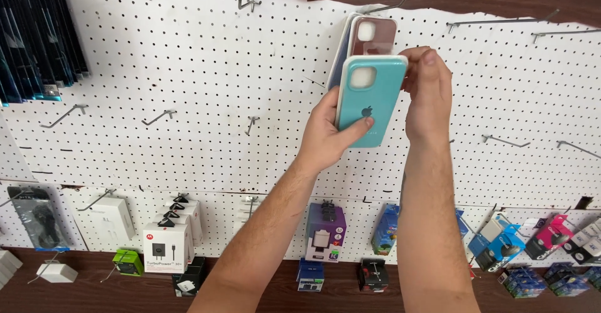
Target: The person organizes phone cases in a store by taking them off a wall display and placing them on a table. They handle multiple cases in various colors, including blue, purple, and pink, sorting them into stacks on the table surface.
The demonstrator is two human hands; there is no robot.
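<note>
My left hand grips a turquoise phone case in clear packaging from its left side, thumb across the lower front. My right hand pinches the case's top right corner. The case is raised in front of a white pegboard wall. Directly behind and above it hangs a brownish-pink phone case on a metal hook, with at least one more case hidden behind that.
Bare metal hooks stick out across the pegboard. Dark packaged items hang at the top left. Below, boxed chargers, a purple box and coloured accessory packs hang in a row.
</note>
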